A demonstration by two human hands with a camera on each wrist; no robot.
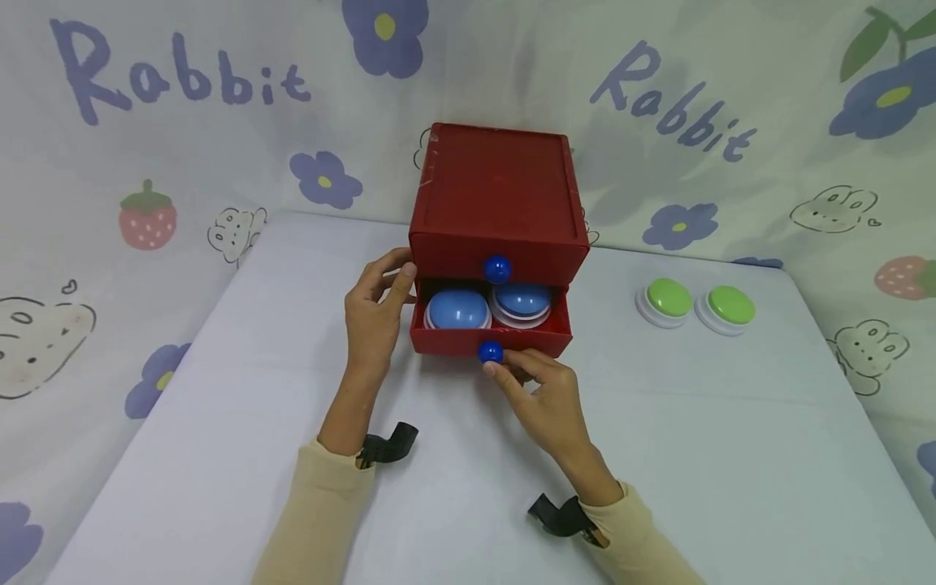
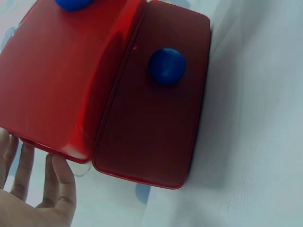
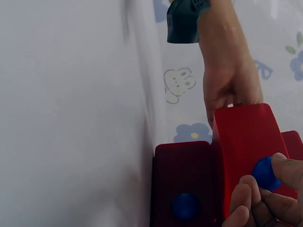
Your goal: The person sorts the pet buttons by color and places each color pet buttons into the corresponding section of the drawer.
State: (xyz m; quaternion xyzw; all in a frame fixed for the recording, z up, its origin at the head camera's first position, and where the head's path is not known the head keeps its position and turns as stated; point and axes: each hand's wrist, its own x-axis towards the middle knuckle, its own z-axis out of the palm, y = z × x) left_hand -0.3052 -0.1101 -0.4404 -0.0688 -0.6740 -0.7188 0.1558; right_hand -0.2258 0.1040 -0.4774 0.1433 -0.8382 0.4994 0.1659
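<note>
Red drawer (image 1: 448, 342) holds blue buttons (image 1: 458, 310), right hand (image 1: 547, 398) pinching its knob (image 1: 491, 352), left hand (image 1: 371, 313) relaxed, green buttons (image 1: 669, 298) apart.

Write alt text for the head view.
The person's right hand pinches the blue knob on the open lower drawer of a red two-drawer chest, while the left hand touches the chest's left side. Two blue dome-topped buttons sit in the drawer, and two green buttons rest on the white tabletop to the right.

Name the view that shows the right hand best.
The head view: the whole right hand is visible, pinching a knob. The right wrist view crops it at the frame's edge; the left wrist view shows none.
</note>
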